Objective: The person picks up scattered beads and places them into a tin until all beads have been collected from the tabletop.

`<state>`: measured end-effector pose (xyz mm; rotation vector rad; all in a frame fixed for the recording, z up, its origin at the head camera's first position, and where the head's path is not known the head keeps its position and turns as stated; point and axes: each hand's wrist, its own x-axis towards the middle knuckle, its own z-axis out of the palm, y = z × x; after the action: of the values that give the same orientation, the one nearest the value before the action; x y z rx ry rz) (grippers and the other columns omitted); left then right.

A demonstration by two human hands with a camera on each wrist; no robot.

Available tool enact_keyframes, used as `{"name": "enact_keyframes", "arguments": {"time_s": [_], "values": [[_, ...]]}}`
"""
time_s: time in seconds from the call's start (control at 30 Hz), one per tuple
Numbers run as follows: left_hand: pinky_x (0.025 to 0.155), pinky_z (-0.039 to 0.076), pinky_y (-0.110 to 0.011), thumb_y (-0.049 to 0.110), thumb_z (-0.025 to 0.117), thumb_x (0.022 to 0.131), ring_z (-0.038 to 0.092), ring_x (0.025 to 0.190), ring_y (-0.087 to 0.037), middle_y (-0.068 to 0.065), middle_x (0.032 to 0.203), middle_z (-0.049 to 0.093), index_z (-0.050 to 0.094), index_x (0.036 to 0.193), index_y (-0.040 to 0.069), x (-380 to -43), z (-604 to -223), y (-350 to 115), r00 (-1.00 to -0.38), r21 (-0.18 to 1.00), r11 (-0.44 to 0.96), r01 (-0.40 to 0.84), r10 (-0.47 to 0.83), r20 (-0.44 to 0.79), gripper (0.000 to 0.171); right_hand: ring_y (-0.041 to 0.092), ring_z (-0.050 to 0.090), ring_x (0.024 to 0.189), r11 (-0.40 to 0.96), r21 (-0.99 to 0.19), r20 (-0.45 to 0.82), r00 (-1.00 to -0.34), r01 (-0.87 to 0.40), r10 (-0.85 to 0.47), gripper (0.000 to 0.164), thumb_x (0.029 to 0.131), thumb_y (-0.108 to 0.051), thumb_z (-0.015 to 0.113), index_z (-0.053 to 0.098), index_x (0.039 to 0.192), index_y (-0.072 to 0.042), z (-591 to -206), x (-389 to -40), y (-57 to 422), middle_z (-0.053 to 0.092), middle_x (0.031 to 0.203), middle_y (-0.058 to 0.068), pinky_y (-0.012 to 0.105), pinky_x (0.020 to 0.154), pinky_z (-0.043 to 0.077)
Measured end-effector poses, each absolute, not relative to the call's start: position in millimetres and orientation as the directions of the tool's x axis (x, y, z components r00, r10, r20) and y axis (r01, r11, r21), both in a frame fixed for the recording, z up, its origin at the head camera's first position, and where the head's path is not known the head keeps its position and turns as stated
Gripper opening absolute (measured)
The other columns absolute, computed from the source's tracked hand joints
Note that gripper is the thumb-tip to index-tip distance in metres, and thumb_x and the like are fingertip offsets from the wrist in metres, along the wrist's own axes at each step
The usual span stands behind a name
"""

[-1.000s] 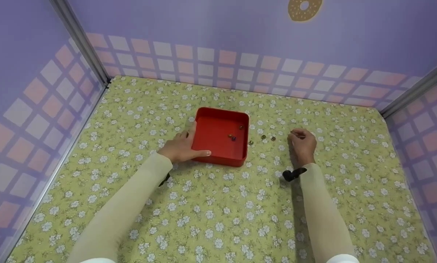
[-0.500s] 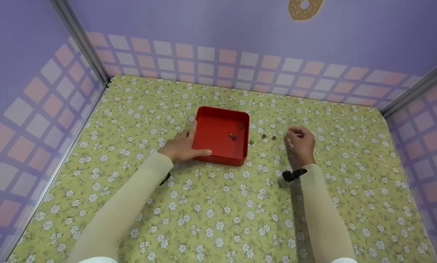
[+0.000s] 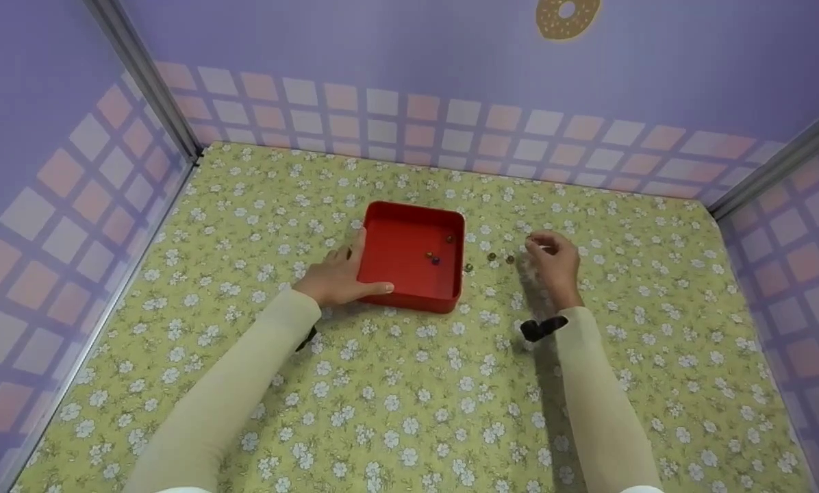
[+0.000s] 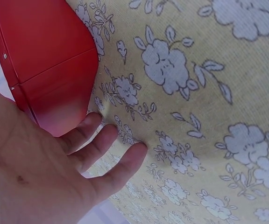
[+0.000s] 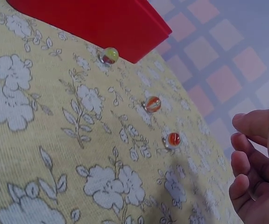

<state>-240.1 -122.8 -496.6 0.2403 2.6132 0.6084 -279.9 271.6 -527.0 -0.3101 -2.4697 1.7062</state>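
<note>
On flowered cloth (image 3: 382, 394): marbles (image 5: 152, 104) between red box (image 3: 402, 250) and right hand (image 3: 559, 268), grip unclear; left hand (image 3: 334, 279) unclenched against box.

No readable text, label, brand, number or sign in head view, nor in two wrist views.
</note>
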Motion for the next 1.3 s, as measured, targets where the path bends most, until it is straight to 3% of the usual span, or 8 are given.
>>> {"name": "enact_keyframes", "arguments": {"time_s": [0.47,0.77,0.93,1.1,1.3], "values": [[0.113,0.023,-0.065,0.087,0.046,0.074,0.012,0.149,-0.040,-0.010,0.165,0.001,-0.023,0.152,0.030,-239,-494,-122,-0.887,0.441,0.895,0.072,0.259,-0.381,0.118,0.011,0.057,0.086,0.393,-0.919,0.055,-0.978,0.029,0.201,0.026,0.090,-0.028,0.070,0.071,0.109,-0.011,-509,-282,254,0.067,0.103,0.004,0.021,0.073,0.048],[0.113,0.024,-0.064,0.088,0.045,0.073,0.012,0.149,-0.040,-0.012,0.164,0.004,-0.024,0.151,0.031,-239,-496,-122,-0.890,0.437,0.897,0.074,0.257,-0.377,0.119,0.018,0.058,0.089,0.378,-0.925,0.084,-0.988,-0.030,0.128,0.026,0.092,-0.012,0.066,0.068,0.114,0.002,-479,-264,233,0.067,0.109,0.019,0.024,0.076,0.048],[0.112,0.028,-0.063,0.087,0.046,0.074,0.017,0.148,-0.040,-0.014,0.163,0.009,-0.024,0.151,0.030,-239,-496,-123,-0.889,0.435,0.897,0.076,0.259,-0.377,0.119,0.010,0.059,0.085,0.370,-0.928,0.086,-0.990,-0.038,0.113,0.027,0.091,-0.018,0.068,0.069,0.113,-0.002,-492,-271,234,0.069,0.104,0.008,0.020,0.073,0.048],[0.111,0.030,-0.063,0.088,0.045,0.073,0.021,0.147,-0.041,-0.015,0.163,0.012,-0.023,0.151,0.030,-239,-496,-123,-0.893,0.436,0.897,0.077,0.257,-0.370,0.120,0.010,0.061,0.086,0.367,-0.930,0.060,-0.990,-0.010,0.124,0.028,0.091,-0.022,0.069,0.069,0.114,-0.007,-506,-277,234,0.068,0.109,0.010,0.028,0.073,0.054],[0.109,0.031,-0.064,0.083,0.049,0.076,0.023,0.146,-0.042,-0.014,0.163,0.010,-0.023,0.151,0.031,-239,-495,-121,-0.896,0.444,0.893,0.074,0.255,-0.363,0.117,0.023,0.064,0.090,0.344,-0.939,0.067,-0.991,-0.024,0.112,0.031,0.090,-0.025,0.070,0.069,0.114,-0.006,-508,-278,230,0.068,0.106,0.007,0.036,0.074,0.055]]}}
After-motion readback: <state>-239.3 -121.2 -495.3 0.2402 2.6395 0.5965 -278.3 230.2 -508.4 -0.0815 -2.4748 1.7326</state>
